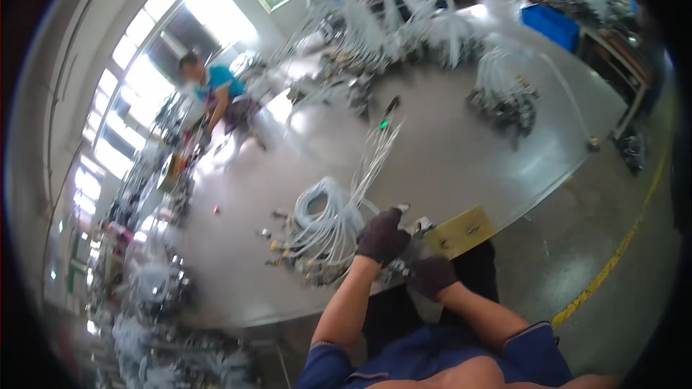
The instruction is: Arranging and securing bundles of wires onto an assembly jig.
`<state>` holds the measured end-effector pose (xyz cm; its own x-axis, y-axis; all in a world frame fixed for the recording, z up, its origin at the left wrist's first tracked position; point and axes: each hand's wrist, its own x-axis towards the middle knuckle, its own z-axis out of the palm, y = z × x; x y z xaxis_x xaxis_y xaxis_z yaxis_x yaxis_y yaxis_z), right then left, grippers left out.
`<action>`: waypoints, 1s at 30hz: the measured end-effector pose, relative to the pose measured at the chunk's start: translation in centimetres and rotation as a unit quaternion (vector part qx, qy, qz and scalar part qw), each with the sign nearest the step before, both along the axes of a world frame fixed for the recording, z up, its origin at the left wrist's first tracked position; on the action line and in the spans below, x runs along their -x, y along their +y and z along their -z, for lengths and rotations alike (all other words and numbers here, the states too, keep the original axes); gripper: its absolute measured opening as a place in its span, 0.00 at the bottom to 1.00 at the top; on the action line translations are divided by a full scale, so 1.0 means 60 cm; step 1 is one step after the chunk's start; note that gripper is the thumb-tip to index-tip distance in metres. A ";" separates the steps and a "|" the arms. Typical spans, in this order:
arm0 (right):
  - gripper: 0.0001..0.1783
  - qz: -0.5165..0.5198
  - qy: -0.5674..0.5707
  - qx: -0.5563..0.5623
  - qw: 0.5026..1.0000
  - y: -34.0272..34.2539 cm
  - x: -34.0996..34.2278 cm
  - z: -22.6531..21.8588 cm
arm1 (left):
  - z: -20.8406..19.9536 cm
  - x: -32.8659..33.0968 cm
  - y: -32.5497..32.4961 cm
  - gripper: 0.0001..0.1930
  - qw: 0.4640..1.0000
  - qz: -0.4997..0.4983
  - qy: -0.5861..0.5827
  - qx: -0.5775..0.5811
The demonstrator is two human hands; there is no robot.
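Left hand (383,236) looks half-curled, right hand (432,276) too blurry; can't tell either's grip. Tubes (330,229) at left's 10 o'clock, yellow board (457,236) at right's 1.

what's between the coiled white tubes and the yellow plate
In the head view, the dark-gloved left hand, with small blurred parts beside it, lies between white tubes and yellow plate.

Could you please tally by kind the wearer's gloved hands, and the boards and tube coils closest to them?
Left hand and right hand, dark-gloved: 2
Yellow board: 1
White tube coil: 1
Total: 4
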<state>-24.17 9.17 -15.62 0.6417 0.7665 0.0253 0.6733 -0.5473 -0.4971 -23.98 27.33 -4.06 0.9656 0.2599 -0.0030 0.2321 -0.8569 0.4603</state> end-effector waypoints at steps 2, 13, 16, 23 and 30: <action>0.21 -0.021 0.035 0.102 0.994 -0.003 -0.009 -0.008 | 0.022 -0.038 -0.031 0.23 0.996 0.055 -0.019 -0.071; 0.11 0.179 0.198 -0.301 0.915 -0.157 0.022 0.024 | 0.060 -0.080 -0.056 0.25 0.978 0.068 0.160 -0.117; 0.09 0.207 0.229 -0.332 0.891 -0.164 0.031 0.018 | 0.060 -0.074 -0.060 0.24 0.985 0.083 0.125 -0.090; 0.12 0.188 0.256 -0.310 0.896 -0.159 0.024 0.016 | 0.077 0.002 -0.089 0.28 0.992 0.057 0.107 -0.038; 0.13 0.198 0.250 -0.328 0.889 -0.175 0.029 0.032 | 0.104 0.035 -0.073 0.27 0.993 0.088 -0.009 0.073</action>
